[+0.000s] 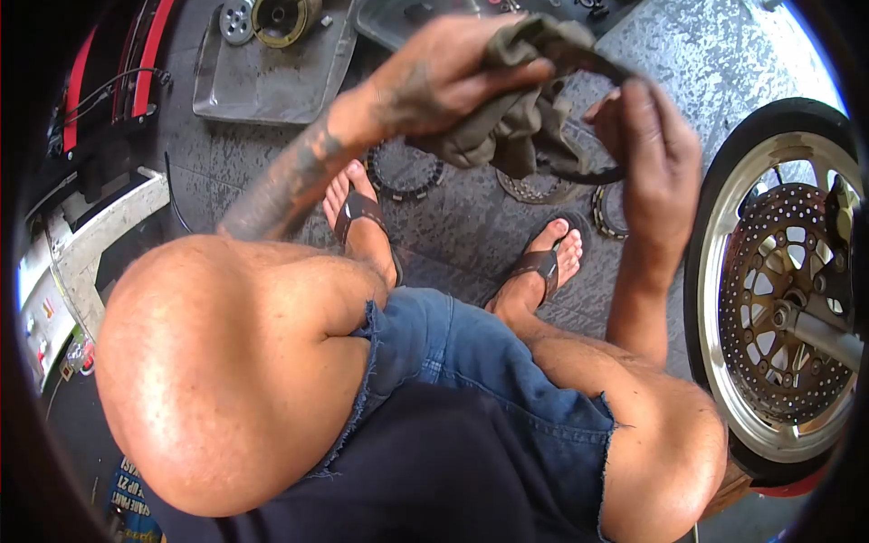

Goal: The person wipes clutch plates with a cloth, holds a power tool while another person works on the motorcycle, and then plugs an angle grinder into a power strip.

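Observation:
My left hand (444,77) is closed around a crumpled grey-brown rag (498,131), thumb stretched along it. The rag bunches against a thin dark ring (593,176) that looks like a clutch plate. On the ring's right side, my right hand (656,149) pinches its edge, slightly blurred. Both hands are raised over the floor beyond my feet. Below them lie a friction plate with a segmented rim (403,192), a pale metal plate (534,188) partly covered by the rag, and another segmented plate (605,215) half hidden behind my right wrist.
A grey metal tray (262,110) holds a round drum part (281,25) and a silver disc (237,20). A second tray (376,27) stands beside it. Close on the right is a motorcycle wheel (711,312) with a drilled brake disc (756,222). Red-striped bodywork (118,63) is at left.

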`<state>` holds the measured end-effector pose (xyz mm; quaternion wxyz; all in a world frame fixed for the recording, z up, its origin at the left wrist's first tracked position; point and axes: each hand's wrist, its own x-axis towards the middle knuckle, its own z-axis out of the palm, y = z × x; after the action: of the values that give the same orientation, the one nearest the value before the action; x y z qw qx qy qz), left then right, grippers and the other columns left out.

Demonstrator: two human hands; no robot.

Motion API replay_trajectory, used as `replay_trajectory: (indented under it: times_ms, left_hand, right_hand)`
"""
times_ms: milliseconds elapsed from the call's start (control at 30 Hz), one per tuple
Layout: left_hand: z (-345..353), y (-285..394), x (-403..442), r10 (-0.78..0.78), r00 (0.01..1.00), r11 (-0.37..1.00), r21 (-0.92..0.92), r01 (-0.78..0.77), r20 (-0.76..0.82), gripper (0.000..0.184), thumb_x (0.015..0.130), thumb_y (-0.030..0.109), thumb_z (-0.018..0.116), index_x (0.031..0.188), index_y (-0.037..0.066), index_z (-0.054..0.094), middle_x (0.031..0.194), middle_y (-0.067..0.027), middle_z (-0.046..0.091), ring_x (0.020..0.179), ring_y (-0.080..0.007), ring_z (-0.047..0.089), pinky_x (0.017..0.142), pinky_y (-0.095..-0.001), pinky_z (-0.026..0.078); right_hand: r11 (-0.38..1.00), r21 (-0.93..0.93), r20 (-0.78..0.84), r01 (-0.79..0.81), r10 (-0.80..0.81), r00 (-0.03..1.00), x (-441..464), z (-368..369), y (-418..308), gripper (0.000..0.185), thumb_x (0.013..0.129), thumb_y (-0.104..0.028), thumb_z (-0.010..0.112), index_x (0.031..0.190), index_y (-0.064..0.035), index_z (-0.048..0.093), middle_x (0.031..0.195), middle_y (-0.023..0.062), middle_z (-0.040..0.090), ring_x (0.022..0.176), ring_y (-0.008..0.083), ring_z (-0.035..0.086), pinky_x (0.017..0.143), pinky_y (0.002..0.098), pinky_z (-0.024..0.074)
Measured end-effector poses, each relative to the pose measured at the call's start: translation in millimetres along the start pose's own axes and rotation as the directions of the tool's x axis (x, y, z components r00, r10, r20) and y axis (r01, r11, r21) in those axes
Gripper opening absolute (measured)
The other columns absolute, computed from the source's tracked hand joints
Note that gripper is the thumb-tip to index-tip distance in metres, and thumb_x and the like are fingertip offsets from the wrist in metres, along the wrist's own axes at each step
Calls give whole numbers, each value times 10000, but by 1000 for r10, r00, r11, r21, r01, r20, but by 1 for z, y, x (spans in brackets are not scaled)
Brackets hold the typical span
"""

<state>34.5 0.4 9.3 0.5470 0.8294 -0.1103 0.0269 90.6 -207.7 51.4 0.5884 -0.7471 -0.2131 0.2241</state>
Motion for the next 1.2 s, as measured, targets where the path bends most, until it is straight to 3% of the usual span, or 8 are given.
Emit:
replay_trajectory:
  times_ms: [200,400,567,600,733,933,1067,1200]
  left_hand:
    - [-10,4,19,275,958,936,203,-286,85,262,917,239,603,1033,5,580,808,-172,583,706,-337,577,635,-381,458]
    - [1,-2,6,-117,972,950,-310,50,-203,439,889,227,663,1226,-27,542,1045,-93,657,896,-153,626,793,-286,518]
    - [21,-10,-14,-79,939,996,7,87,-334,329,919,321,603,856,5,669,652,-112,648,531,-132,570,501,-313,442]
    - [8,6,-20,-423,885,896,-235,377,-196,255,952,218,558,955,-19,654,740,-32,657,671,-79,576,570,-284,471]
    - [37,-3,-98,-349,911,935,13,355,219,369,950,383,475,976,73,674,784,-139,660,718,-269,614,597,-393,503]
    - [92,-41,-113,-471,699,878,356,319,538,438,942,453,461,1193,110,567,840,-203,668,811,-410,643,709,-510,507]
    - [105,-48,-124,-149,776,974,228,7,613,487,928,372,527,1293,57,460,1238,-171,549,1183,-332,504,974,-477,381]
    - [62,-15,-96,184,895,980,-9,-198,406,433,929,334,533,1262,58,513,1180,-150,585,1100,-310,556,933,-404,443]
  right_hand:
    - [961,-260,231,96,-35,972,18,-12,-7,302,984,-231,530,1078,41,621,757,1,566,657,51,504,636,177,442]
    - [908,405,-143,104,-50,989,0,19,33,346,1020,-203,426,1213,74,503,722,27,487,709,113,488,705,292,458]
    - [926,337,-134,-173,229,964,-14,2,32,288,1003,-169,444,1127,59,570,647,-12,422,583,91,410,566,247,382]
    - [916,354,-198,-190,272,942,-22,-7,34,255,998,-159,449,1082,44,579,637,0,440,569,99,423,555,254,383]
    - [959,-224,-32,-175,172,985,-48,-36,102,216,928,-196,561,942,5,640,805,98,665,721,169,617,656,323,493]
    - [864,-394,113,-313,383,917,-45,10,152,229,913,-204,560,1011,-3,613,948,217,648,915,382,620,815,417,481]
    - [785,-616,-129,68,-186,974,-33,0,115,221,855,-197,630,1004,-35,641,987,186,591,980,365,543,860,409,446]
    - [907,-415,-335,-64,-88,938,-18,-52,82,274,897,-192,616,700,-2,619,693,128,529,693,277,512,639,356,413]
